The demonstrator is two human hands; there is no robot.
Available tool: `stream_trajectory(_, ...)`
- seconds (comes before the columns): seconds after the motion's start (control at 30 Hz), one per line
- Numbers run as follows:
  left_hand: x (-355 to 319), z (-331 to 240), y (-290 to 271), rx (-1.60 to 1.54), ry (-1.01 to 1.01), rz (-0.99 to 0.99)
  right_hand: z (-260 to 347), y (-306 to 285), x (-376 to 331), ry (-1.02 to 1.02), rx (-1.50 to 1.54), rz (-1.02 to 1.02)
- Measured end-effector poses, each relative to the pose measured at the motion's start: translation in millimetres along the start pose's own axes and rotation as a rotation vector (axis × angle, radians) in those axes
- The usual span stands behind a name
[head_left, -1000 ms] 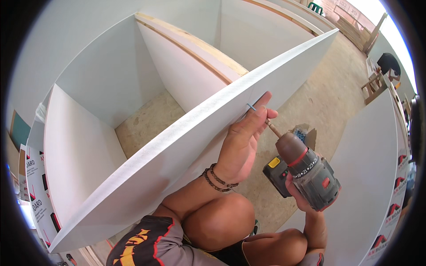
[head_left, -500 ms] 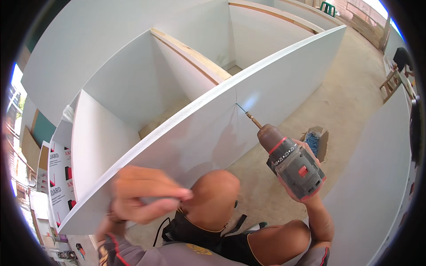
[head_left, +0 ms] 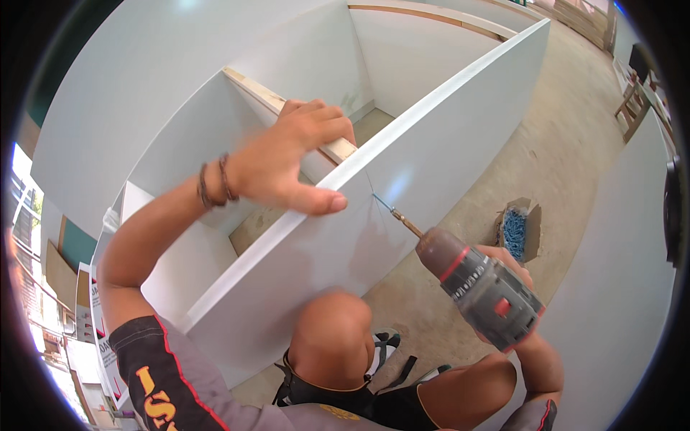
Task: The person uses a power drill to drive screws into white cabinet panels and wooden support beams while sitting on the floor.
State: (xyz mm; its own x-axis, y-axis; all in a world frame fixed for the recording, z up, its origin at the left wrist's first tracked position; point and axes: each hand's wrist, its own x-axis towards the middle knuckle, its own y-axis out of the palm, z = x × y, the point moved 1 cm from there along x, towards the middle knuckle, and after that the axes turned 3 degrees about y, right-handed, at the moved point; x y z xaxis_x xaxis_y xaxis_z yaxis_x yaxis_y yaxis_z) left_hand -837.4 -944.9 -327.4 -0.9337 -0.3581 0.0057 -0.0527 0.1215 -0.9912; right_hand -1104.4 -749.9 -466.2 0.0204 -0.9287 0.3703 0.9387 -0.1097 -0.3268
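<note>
My right hand (head_left: 514,267) grips a black and grey cordless drill (head_left: 480,291) with red trim. A long bit holder (head_left: 407,223) extends from its chuck, and a thin bluish screw (head_left: 382,201) at its end has its tip against the white front panel (head_left: 431,172), by a thin drawn line. The drill's lamp lights that spot. My left hand (head_left: 295,154) reaches over the panel's top edge. Its fingers curl over the wood-edged divider (head_left: 251,87) behind, while the thumb stretches across the front panel's edge. The fingertips are partly hidden.
On the floor to the right stands an open cardboard box (head_left: 530,230) holding many blue screws (head_left: 514,233). Another large white panel (head_left: 611,287) lies along the right side. The cabinet's compartments extend behind the front panel. My knees (head_left: 334,334) are close to its face.
My left hand has moved up and away from me, from near the panel's near end onto the divider. The drill stays at the same marked spot, its screw still against the panel.
</note>
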Motion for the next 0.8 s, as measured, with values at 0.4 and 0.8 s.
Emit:
stream_trajectory(0.4,1,13,19,-0.007,0.106,-0.209,6,13,13,0.03,-0.273,-0.125)
stream_trajectory(0.8,2,15,22,-0.025,0.085,-0.241,7,18,27,-0.067,-0.271,-0.101)
